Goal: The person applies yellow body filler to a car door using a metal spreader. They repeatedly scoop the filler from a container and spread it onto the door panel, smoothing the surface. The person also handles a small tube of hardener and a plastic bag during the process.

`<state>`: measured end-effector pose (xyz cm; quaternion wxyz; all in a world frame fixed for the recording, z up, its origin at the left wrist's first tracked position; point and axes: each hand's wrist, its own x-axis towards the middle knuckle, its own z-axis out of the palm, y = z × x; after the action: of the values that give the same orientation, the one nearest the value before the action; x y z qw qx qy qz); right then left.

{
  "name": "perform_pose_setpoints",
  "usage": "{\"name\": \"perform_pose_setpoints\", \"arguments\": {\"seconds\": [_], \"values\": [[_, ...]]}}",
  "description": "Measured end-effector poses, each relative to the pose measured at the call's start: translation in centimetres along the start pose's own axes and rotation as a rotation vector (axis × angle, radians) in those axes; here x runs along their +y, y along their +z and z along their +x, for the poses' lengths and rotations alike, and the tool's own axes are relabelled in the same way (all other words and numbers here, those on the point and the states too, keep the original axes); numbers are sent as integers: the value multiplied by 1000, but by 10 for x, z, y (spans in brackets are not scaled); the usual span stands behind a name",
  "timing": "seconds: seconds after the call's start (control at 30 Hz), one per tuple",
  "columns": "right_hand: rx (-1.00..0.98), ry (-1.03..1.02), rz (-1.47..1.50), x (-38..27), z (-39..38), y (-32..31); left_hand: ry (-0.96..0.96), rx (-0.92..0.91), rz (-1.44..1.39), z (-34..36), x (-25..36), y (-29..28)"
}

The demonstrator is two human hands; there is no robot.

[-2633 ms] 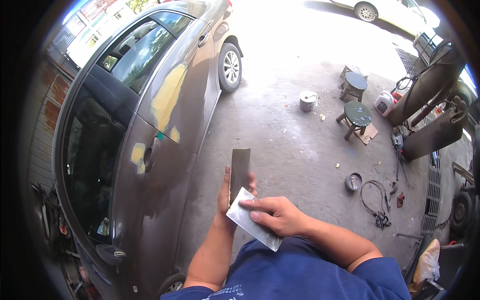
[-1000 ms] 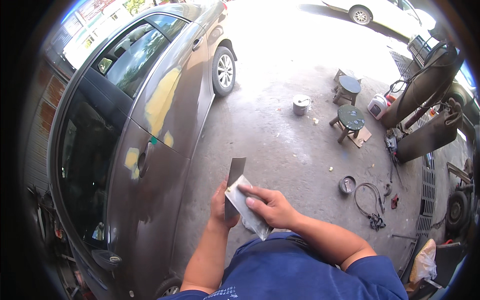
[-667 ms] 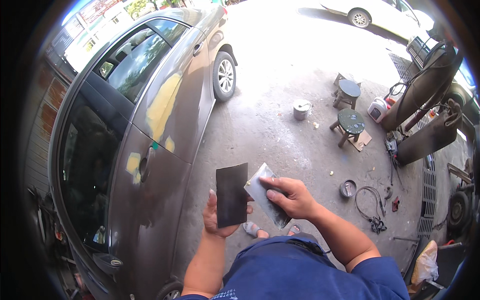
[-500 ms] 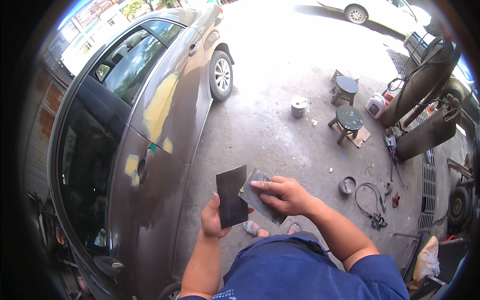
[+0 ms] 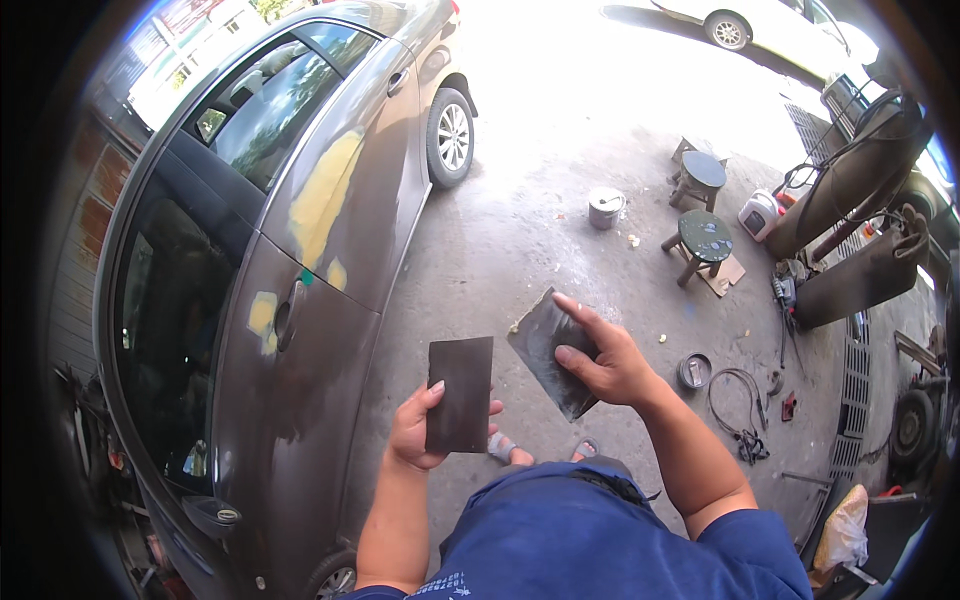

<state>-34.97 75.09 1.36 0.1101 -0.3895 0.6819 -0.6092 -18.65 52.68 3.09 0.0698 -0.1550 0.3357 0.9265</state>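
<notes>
My left hand [image 5: 418,428] is closed on a dark, flat rectangular plate [image 5: 459,395], held nearly upright in front of my waist. To its right and slightly higher, my right hand [image 5: 600,355] grips a thin grey metal plate [image 5: 540,340], tilted, with pale yellowish residue along its left edge. The two plates are apart. Along my left stands a grey-brown car [image 5: 390,170] with pale yellow filler patches [image 5: 321,200] on its doors and a smaller patch [image 5: 263,318] by the door handle.
Two stools [image 5: 704,237] stand right of centre, near a metal bucket [image 5: 606,209], a white jug [image 5: 756,222] and dark cylinders [image 5: 850,275]. A round tin [image 5: 694,371] and coiled cable [image 5: 739,415] lie on the concrete floor [image 5: 530,260]. A white car [image 5: 770,30] is at the back.
The two plates, overlapping earlier, are now separated. My right hand has lifted its plate up and rightward; my left hand has moved slightly down, its plate turned broad face toward the camera.
</notes>
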Motion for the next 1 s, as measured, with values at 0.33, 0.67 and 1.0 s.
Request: {"name": "perform_pose_setpoints", "arguments": {"seconds": [0.33, 0.67, 1.0], "values": [[69, -390, -35, 8, -34, 61, 450, 369, 116, 31, -56, 11], [160, 235, -50, 52, -67, 45, 399, 198, 126, 29, -34, 27], [-171, 442, 841, 39, -40, 40, 110, 41, -6, 32, -55, 25]]}}
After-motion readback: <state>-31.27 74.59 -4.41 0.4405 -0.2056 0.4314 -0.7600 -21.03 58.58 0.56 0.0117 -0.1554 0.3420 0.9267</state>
